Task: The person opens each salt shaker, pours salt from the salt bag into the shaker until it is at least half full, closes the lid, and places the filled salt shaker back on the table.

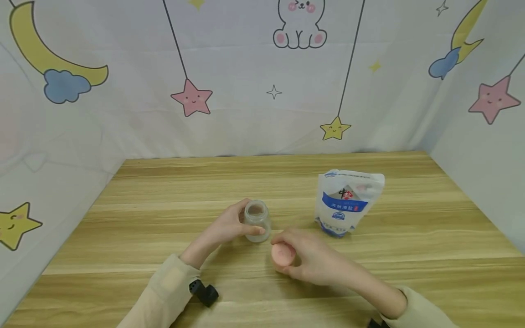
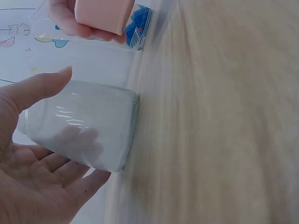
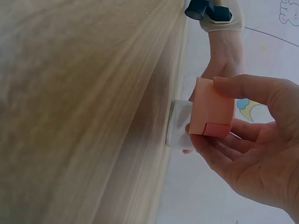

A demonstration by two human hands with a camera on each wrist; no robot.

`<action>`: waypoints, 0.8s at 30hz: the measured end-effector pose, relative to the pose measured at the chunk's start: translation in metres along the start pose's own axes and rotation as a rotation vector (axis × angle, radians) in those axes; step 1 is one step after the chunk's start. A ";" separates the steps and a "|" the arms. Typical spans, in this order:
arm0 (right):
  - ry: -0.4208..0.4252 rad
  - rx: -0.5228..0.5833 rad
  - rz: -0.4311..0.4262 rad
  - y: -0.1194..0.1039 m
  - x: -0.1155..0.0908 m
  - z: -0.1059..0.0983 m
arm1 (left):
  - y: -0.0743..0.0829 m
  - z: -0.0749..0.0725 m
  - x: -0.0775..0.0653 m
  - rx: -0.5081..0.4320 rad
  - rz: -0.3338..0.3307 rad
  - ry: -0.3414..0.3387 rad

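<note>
My left hand [image 1: 230, 225] grips a clear glass jar [image 1: 264, 222] from its left side, thumb in front and fingers behind. The jar is upright on the table with its mouth uncovered; in the left wrist view the fingers show through and below its glass [image 2: 88, 116]. Just to the right and nearer the front, my right hand [image 1: 315, 260] holds a small pink, round-topped block [image 1: 283, 254] between thumb and fingers. The right wrist view shows its smooth side with a darker pink tab [image 3: 218, 130] at one edge. Its exact kind I cannot tell.
A white and blue pouch of sea salt [image 1: 343, 205] stands upright behind my right hand. The wood-grain table [image 1: 164, 182] ends at a white cloth backdrop [image 1: 246, 127] printed with stars and moons. Black wrist-camera mounts [image 1: 203, 293] sit on the sleeves.
</note>
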State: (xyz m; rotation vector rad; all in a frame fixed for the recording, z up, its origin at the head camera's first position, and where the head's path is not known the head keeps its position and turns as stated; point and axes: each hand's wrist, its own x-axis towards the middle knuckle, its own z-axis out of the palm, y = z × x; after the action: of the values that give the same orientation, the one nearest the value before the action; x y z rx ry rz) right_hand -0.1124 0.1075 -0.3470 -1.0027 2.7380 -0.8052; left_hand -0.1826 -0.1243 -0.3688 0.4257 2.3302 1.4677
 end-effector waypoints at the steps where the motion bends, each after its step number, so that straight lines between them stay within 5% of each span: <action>1: -0.008 -0.007 0.000 0.000 0.000 0.000 | 0.000 0.000 0.000 0.007 0.004 0.000; 24: -0.052 -0.032 -0.043 0.003 -0.003 0.004 | 0.000 0.000 0.000 0.041 0.021 -0.016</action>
State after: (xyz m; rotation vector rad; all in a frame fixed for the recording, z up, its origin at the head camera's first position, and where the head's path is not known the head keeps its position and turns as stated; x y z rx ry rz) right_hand -0.1102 0.1096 -0.3526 -1.0760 2.7029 -0.7331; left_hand -0.1828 -0.1240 -0.3684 0.4728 2.3534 1.4236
